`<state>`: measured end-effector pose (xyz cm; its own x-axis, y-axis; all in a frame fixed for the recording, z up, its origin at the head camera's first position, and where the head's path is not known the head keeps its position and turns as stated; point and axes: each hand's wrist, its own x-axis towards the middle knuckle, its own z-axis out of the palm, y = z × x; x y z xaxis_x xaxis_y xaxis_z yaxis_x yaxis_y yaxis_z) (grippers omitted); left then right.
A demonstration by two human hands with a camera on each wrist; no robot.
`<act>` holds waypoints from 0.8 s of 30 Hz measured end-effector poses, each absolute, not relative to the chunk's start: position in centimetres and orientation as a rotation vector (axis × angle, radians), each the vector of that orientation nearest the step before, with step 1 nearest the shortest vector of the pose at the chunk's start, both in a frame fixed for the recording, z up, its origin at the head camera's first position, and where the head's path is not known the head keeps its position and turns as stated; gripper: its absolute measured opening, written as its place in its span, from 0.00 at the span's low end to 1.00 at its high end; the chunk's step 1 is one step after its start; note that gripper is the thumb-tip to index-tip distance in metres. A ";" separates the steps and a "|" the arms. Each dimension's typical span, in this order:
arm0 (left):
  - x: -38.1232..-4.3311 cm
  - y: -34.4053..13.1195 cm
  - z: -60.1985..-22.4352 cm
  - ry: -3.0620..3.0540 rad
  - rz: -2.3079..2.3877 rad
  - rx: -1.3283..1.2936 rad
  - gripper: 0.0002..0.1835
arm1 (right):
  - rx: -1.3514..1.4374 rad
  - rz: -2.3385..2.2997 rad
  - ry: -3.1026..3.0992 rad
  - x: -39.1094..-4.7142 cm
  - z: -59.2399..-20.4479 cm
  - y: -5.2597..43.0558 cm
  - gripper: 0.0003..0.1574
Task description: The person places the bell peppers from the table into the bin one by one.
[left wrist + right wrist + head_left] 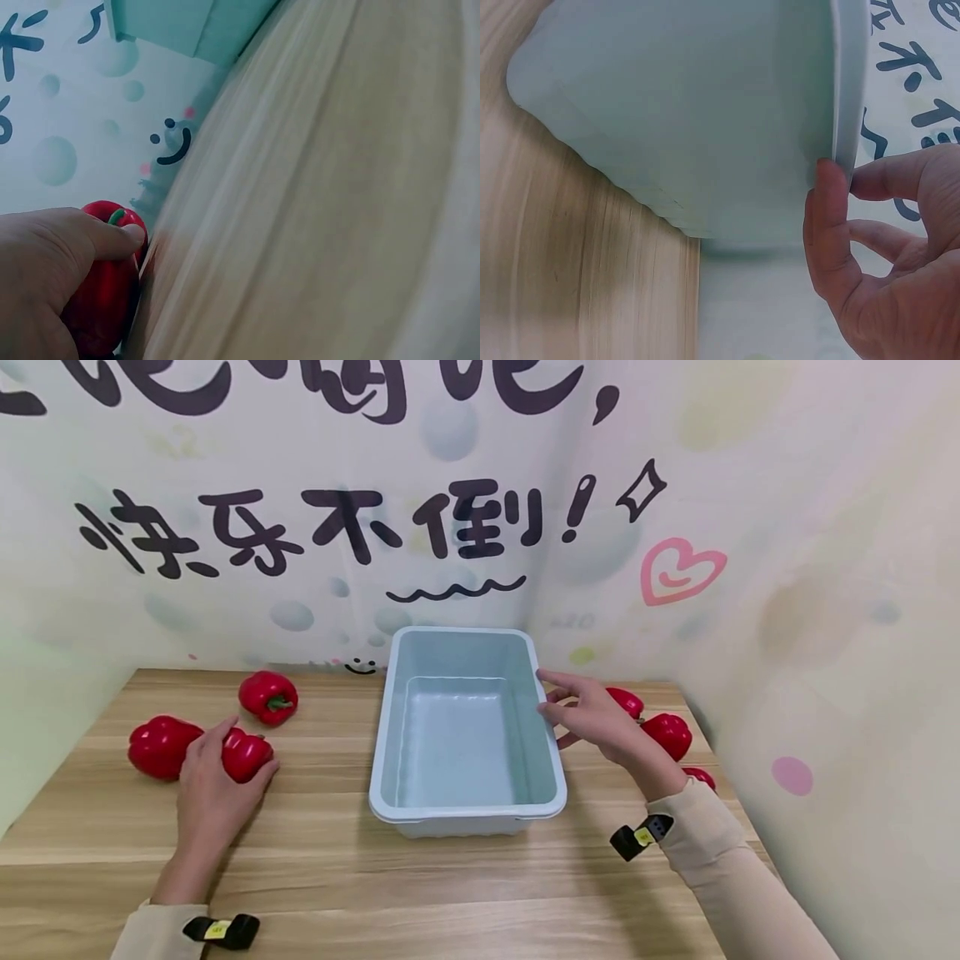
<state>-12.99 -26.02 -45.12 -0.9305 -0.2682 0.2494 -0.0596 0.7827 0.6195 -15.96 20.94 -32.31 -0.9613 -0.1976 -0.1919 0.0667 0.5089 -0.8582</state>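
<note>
My left hand (213, 789) lies over a red bell pepper (246, 757) on the left side of the table, thumb and fingers around it. In the left wrist view the thumb presses on a red bell pepper (105, 300) near its green stem. Another red pepper (161, 747) lies just left of the hand, and one more pepper (268, 697) sits behind it, stem facing forward. A pale blue plastic bin (465, 814) with nothing inside stands in the middle. My right hand (885, 255) pinches the bin's right rim between thumb and fingers.
Behind my right forearm, several red peppers (667, 737) lie at the table's right edge, partly hidden. A printed white backdrop (480, 452) rises right behind the bin. The wood-grain table (315, 877) extends toward me.
</note>
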 end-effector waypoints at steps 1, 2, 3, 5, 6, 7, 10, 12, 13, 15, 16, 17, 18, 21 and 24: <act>-13.0 -26.0 -45.1 -2.648 -0.908 0.257 0.48 | -0.107 -1.434 2.490 -15.9 -32.3 21.0 0.42; -13.0 -26.0 -45.1 -2.644 -0.914 0.262 0.47 | -0.104 -1.437 2.491 -15.9 -32.4 21.0 0.42; -13.0 -25.9 -45.1 -2.638 -0.919 0.265 0.46 | -0.097 -1.440 2.491 -15.8 -32.4 21.0 0.43; -13.0 -25.9 -45.1 -2.634 -0.927 0.272 0.46 | -0.093 -1.442 2.493 -15.8 -32.4 21.1 0.43; -13.0 -25.9 -45.1 -2.633 -0.928 0.272 0.46 | -0.089 -1.443 2.493 -15.8 -32.4 21.1 0.43; -13.0 -25.8 -45.1 -2.630 -0.931 0.272 0.46 | -0.081 -1.449 2.492 -15.8 -32.4 21.0 0.43; -13.0 -25.8 -45.1 -2.624 -0.940 0.274 0.45 | -0.077 -1.451 2.495 -15.7 -32.4 21.0 0.43; -12.9 -25.8 -45.0 -2.615 -0.954 0.267 0.45 | -0.087 -1.449 2.498 -15.7 -32.5 21.0 0.43; -12.9 -25.8 -45.0 -2.612 -0.959 0.261 0.45 | -0.083 -1.452 2.498 -15.7 -32.5 21.0 0.43; -12.8 -25.7 -45.0 -2.607 -0.975 0.247 0.45 | -0.080 -1.455 2.496 -15.7 -32.5 21.0 0.43; -12.8 -25.7 -45.0 -2.605 -0.984 0.239 0.46 | -0.081 -1.453 2.496 -15.7 -32.5 21.0 0.42; -12.7 -25.7 -45.0 -2.604 -0.996 0.235 0.46 | -0.082 -1.454 2.493 -15.7 -32.6 21.0 0.42; -12.7 -25.7 -45.0 -2.604 -1.009 0.235 0.46 | -0.078 -1.457 2.490 -15.8 -32.6 21.1 0.42; -12.6 -25.6 -45.0 -2.588 -1.076 0.251 0.47 | -0.092 -1.453 2.487 -15.9 -32.6 21.1 0.42; -12.6 -25.4 -44.8 -2.560 -1.174 0.274 0.48 | -0.106 -1.452 2.489 -16.0 -32.6 21.1 0.42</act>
<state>-12.58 -25.42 -44.80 -0.9335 -0.2984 0.1990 -0.0439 0.6458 0.7622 -15.99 21.11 -32.64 -0.9643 -0.1905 -0.1839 0.0663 0.4987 -0.8642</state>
